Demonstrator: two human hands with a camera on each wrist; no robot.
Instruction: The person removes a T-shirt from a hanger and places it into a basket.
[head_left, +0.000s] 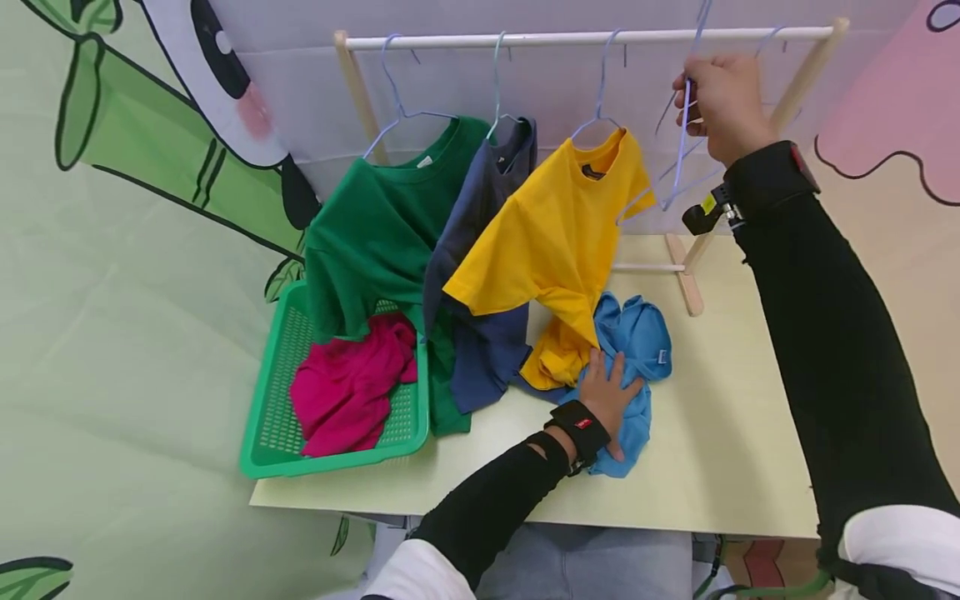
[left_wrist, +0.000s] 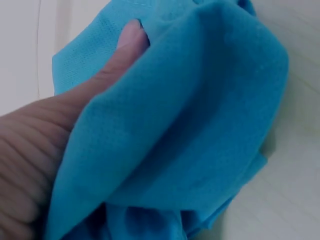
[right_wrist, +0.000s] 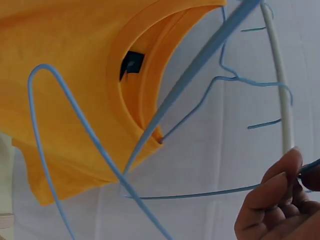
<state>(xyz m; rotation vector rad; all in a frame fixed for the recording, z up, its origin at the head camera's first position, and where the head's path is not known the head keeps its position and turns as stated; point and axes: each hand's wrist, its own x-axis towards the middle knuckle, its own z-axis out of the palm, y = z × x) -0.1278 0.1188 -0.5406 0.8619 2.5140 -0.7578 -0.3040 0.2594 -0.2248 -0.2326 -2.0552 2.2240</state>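
Observation:
My right hand (head_left: 726, 104) is up by the rack's right end and pinches a light blue wire hanger (head_left: 681, 158), which hangs tilted with no garment on it. In the right wrist view, the curled fingers of this hand (right_wrist: 272, 200) grip the hanger's wire. Down on the table, my left hand (head_left: 606, 398) rests with spread fingers on a crumpled blue garment (head_left: 637, 333). In the left wrist view, the thumb (left_wrist: 112, 67) lies along the blue cloth (left_wrist: 200, 100); a fold hides the other fingers. Beside both hands hangs a yellow T-shirt (head_left: 566, 233) on another hanger.
A wooden rack with a white rail (head_left: 555, 39) stands at the back of the table (head_left: 720, 467). A green T-shirt (head_left: 390, 217) and a dark blue garment (head_left: 480, 250) hang left of the yellow one. A green basket (head_left: 262, 417) at left holds a magenta garment (head_left: 356, 387).

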